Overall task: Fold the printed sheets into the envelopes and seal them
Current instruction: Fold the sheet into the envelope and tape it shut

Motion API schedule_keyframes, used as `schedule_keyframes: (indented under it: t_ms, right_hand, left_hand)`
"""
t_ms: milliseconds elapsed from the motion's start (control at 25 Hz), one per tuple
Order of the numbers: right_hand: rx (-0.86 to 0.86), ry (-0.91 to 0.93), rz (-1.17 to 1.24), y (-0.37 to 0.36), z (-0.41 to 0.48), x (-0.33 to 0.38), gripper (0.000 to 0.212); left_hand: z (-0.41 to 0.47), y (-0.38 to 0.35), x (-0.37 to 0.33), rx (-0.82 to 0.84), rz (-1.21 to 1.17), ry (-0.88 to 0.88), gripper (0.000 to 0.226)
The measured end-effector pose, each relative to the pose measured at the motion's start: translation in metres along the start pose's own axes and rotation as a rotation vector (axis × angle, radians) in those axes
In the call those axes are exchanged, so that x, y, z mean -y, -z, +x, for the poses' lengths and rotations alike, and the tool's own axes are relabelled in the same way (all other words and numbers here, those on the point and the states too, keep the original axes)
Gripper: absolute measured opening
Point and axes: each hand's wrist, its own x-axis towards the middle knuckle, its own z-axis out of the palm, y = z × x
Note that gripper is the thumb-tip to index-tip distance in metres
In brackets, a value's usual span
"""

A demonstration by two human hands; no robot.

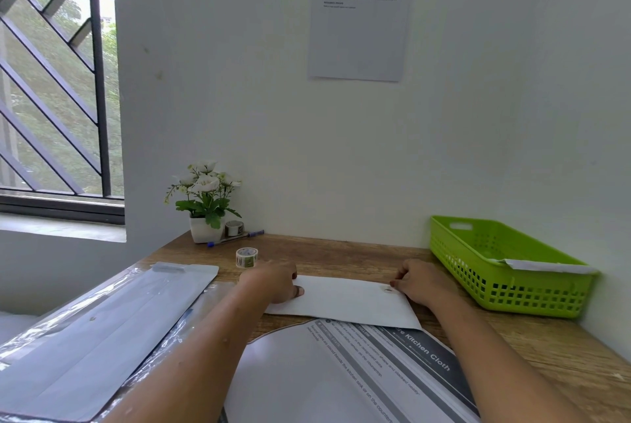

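a wrapped pack lies at the left end of the bench, with tape just beyond it. the left hand grips the left end of a white envelope lying flat mid-bench, thumb on top. the right hand seems to pinch its far right corner with curled fingers. the envelope's near edge overlaps a printed sheet. a green basket sits far right.

Soft daylight from window, far left of the fingers; scene bright, shadows faint. Glare streaks on plastic wrap just left of left hand. Envelope, between its fingers and right hand, evenly lit. Wall notice above them soft, small print blurred. Window bars bow at frame edge.
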Motion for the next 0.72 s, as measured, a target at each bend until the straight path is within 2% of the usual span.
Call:
schedule_keyframes:
  t_ms: [280,560,720]
  right_hand:
    - [0.002,0.008,0.024,0.001,-0.001,0.000,0.003]
    - [0.039,0.011,0.056,0.001,-0.001,-0.001,0.024]
    - [-0.012,-0.038,0.016,0.001,-0.003,0.001,0.027]
  left_hand:
    - [0.000,0.000,0.000,0.001,-0.005,0.002,0.053]
    - [-0.004,0.002,-0.002,0.004,-0.019,0.012,0.053]
    - [-0.010,0.007,-0.005,-0.005,-0.037,0.027,0.053]
